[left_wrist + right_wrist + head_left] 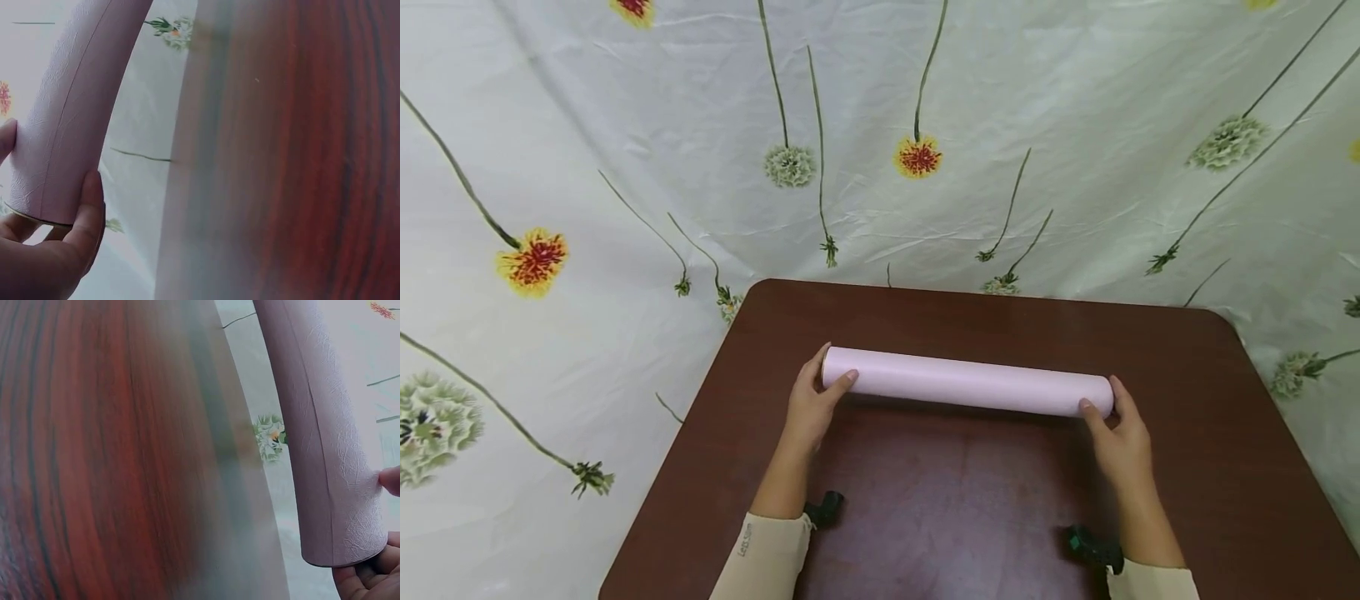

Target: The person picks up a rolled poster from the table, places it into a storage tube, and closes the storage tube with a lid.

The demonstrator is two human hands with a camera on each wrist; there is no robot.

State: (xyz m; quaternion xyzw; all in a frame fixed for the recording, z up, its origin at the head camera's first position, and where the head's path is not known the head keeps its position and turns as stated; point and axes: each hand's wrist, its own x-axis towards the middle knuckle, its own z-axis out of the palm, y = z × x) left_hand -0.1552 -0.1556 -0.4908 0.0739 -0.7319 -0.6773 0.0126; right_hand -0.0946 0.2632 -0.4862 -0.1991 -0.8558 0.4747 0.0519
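Note:
A pale pink wallpaper roll [970, 383] with an embossed surface lies crosswise between the two hands, raised above the table. My left hand [811, 408] grips its left end, thumb on the near side and fingers around the end. At the other end, my right hand [1123, 437] holds it the same way. In the left wrist view a long seam runs down the roll [69, 119], and the left hand [59, 250] curls about its open end. The right wrist view shows the roll [328, 444] with the right hand's fingers [369, 578] under its end.
A dark reddish-brown table [947, 500] with rounded corners spreads beneath the roll. Behind and beside it hangs a white flower-printed cloth [865, 217]. Dark wrist devices show by the left cuff [775, 542] and the right cuff [1153, 582].

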